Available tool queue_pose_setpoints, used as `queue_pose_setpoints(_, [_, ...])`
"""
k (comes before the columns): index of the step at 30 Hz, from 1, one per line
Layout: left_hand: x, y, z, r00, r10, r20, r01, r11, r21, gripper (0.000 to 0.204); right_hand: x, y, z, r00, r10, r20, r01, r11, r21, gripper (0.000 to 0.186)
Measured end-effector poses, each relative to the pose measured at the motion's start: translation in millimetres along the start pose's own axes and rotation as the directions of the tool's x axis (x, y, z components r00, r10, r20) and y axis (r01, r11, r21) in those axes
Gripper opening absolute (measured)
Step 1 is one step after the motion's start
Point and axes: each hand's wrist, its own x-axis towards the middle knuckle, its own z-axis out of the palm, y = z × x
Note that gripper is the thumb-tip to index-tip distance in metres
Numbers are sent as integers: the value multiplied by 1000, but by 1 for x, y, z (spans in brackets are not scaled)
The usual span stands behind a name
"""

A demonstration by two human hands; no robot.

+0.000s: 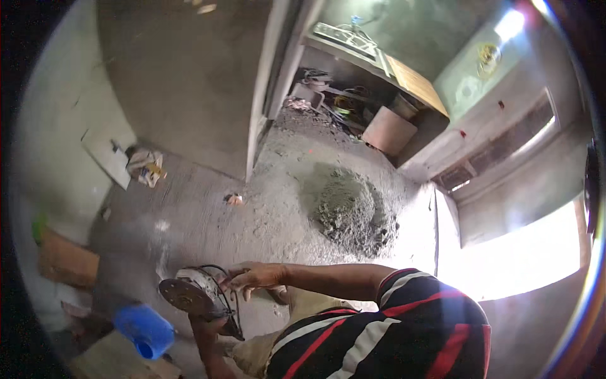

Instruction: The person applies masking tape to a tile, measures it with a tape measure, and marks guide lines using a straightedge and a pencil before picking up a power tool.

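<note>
An angle grinder (201, 292) with a dark round disc is held in front of me at the lower left, its disc facing left. From below, my left hand (209, 324) supports it, the fingers partly hidden by the tool. A black power cord (235, 309) loops around the grinder's body. My right hand (255, 276) reaches in from the right with bent fingers at this cord, beside the grinder; the fingertips are hard to make out.
A blue plastic jug (145, 331) lies below the grinder near a brown box (67, 260). A heap of wet mortar (353, 211) sits on the rough floor ahead. Beyond it, clutter fills the space under a counter (353, 54). A wall (189, 82) stands at the left.
</note>
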Motion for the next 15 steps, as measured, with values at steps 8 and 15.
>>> queue_pose_setpoints(8, [108, 83, 135, 989, 27, 145, -55, 980, 193, 96, -115, -33, -112, 720, 4, -694, 264, 923, 279, 30])
queue_pose_setpoints(15, [181, 114, 207, 904, -15, 428, 76, 989, -126, 108, -170, -105, -125, 549, -282, -787, 208, 958, -198, 46])
